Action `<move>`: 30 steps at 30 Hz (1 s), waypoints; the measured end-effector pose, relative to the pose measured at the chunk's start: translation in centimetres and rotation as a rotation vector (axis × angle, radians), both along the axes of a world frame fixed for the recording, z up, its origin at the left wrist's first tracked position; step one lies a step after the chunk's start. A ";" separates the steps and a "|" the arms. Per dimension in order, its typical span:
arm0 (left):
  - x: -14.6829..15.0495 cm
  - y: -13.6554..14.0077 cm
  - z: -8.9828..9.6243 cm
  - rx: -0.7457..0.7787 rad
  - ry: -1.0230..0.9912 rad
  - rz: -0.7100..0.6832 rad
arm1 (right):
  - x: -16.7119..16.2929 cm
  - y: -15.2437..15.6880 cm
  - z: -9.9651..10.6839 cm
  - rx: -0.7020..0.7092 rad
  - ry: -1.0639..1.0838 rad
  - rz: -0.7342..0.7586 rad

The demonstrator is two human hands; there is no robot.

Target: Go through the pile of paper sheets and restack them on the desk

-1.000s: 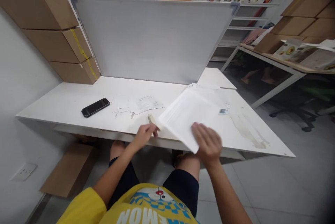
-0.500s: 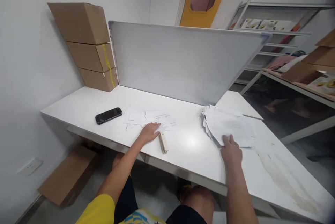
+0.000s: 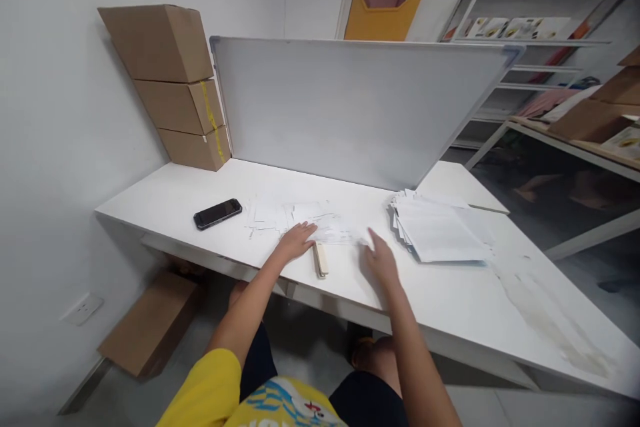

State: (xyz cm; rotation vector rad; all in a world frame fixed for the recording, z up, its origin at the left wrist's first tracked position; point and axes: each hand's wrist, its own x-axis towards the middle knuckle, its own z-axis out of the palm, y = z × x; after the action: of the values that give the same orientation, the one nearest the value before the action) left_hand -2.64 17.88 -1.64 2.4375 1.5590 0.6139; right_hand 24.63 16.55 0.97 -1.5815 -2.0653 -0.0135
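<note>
My left hand [image 3: 297, 242] lies with fingers stretched out on the near edge of some thin white papers [image 3: 305, 215] spread over the table. Just below its fingertips is a cream stapler [image 3: 321, 260]. My right hand [image 3: 383, 258], a little blurred, is over the bare tabletop between the stapler and a thick, uneven stack of white sheets [image 3: 443, 232]. Its index finger points forward and nothing shows in it. A black phone [image 3: 218, 213] lies left of the spread papers.
A whiteboard [image 3: 325, 110] stands along the back of the white table [image 3: 165, 204]. Cardboard boxes [image 3: 185, 104] are stacked at the back left, and another box [image 3: 150, 324] is on the floor. Metal shelves [image 3: 530, 42] stand behind on the right.
My right hand has left the paper stack and moved left toward the middle of the table. My left hand stays by the spread papers. The view has shifted slightly.
</note>
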 end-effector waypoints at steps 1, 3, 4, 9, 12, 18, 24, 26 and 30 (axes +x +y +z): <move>0.0 -0.2 0.1 0.019 -0.005 0.034 | -1.9 0.2 -0.1 -0.085 -0.017 0.063; 0.0 -0.7 0.3 0.043 -0.015 0.145 | -4.7 0.6 -0.5 -0.239 -0.047 0.148; -0.1 -0.8 0.4 0.049 -0.016 0.199 | -5.5 0.7 -0.8 -0.298 -0.053 0.158; -0.1 -0.7 0.9 0.075 0.012 0.255 | -5.7 1.3 -2.4 -0.318 -0.023 -0.066; 0.0 -0.5 1.0 0.068 0.029 0.236 | -5.5 1.1 -2.5 -0.280 -0.046 -0.215; 0.1 -0.6 1.5 0.026 0.094 0.059 | -5.8 0.6 -2.0 -0.272 -0.049 -0.281; 0.5 -0.7 2.1 0.021 0.140 0.068 | -5.7 1.1 -2.3 -0.303 -0.032 -0.292; 0.7 -0.7 2.3 0.022 0.148 0.075 | -5.7 1.3 -2.3 -0.317 -0.039 -0.298; 0.7 -0.8 2.6 0.019 0.157 0.074 | -5.4 1.1 -2.4 -0.353 -0.036 -0.295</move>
State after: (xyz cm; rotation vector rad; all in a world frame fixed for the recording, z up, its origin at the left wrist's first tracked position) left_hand -1.90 17.12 0.96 2.5057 1.7164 0.4599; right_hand 19.24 17.67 -1.45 -2.1029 -1.9171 0.2298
